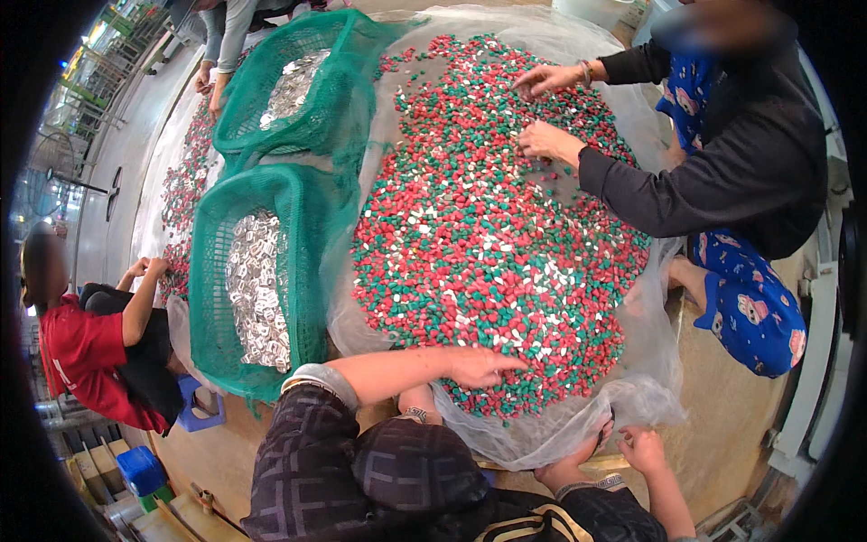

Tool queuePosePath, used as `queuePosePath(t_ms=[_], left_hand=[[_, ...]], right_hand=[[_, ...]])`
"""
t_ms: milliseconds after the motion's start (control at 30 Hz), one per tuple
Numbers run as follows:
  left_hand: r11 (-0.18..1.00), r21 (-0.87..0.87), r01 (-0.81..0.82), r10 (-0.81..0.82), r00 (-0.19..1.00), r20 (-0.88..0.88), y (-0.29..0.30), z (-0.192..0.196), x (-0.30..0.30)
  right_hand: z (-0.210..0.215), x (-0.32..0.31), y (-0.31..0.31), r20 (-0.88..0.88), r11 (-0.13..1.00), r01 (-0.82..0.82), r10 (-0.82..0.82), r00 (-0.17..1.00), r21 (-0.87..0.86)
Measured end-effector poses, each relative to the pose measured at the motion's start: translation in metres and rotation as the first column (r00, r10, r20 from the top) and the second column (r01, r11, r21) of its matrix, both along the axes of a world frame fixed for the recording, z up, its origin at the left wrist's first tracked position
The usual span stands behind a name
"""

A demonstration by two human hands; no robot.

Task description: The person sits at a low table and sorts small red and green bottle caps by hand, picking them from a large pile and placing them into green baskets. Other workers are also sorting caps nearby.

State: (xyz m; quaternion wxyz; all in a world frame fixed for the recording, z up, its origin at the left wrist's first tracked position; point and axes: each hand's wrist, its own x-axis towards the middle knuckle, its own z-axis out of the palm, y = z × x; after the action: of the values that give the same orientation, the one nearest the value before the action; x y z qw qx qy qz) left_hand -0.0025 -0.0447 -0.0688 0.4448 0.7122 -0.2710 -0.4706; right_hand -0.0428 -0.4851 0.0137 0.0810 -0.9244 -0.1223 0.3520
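Note:
A broad heap of small red, green and white pieces (488,262) is spread over a pale mesh sheet (646,388). My left hand (488,366) reaches across the near edge of the heap. Its index finger is stretched out and touches the pieces; the other fingers are partly hidden under the palm. Off the heap, beside the sheet's near right edge, my right hand (643,447) is raised above my knee with its fingers curled toward the thumb. Whatever is between those fingers, if anything, is too small to make out.
Two green mesh-lined baskets (203,298) holding silvery-white pieces stand left of the heap. Across on the right, a co-worker's two hands (551,140) are over the heap. A person in red (99,352) sits far left by another strip of pieces. A blue stool (200,402) is near.

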Motion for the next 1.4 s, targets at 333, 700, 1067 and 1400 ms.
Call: queuePosePath(t_ms=[333, 700, 1067, 1400], left_hand=[[0.794, 0.174, -0.583, 0.511, 0.794, 0.328, 0.08, 0.004, 0.178], [0.913, -0.406, 0.05, 0.021, 0.986, 0.168, -0.071, -0.01, -0.023], [0.791, -0.07, -0.608, 0.579, 0.706, 0.407, 0.056, -0.026, 0.182], [0.987, -0.063, 0.149, -0.161, 0.948, -0.276, 0.06, -0.024, -0.014]], right_hand=[[0.001, 0.006, -0.006, 0.048, 0.992, 0.123, -0.124, 0.991, 0.018], [-0.007, 0.015, 0.019, -0.05, 0.968, 0.226, -0.221, 0.974, 0.11], [-0.013, 0.001, -0.002, -0.019, 0.969, 0.236, -0.236, 0.972, 0.068], [-0.018, 0.008, 0.015, -0.07, 0.956, 0.266, -0.259, 0.963, 0.119]])
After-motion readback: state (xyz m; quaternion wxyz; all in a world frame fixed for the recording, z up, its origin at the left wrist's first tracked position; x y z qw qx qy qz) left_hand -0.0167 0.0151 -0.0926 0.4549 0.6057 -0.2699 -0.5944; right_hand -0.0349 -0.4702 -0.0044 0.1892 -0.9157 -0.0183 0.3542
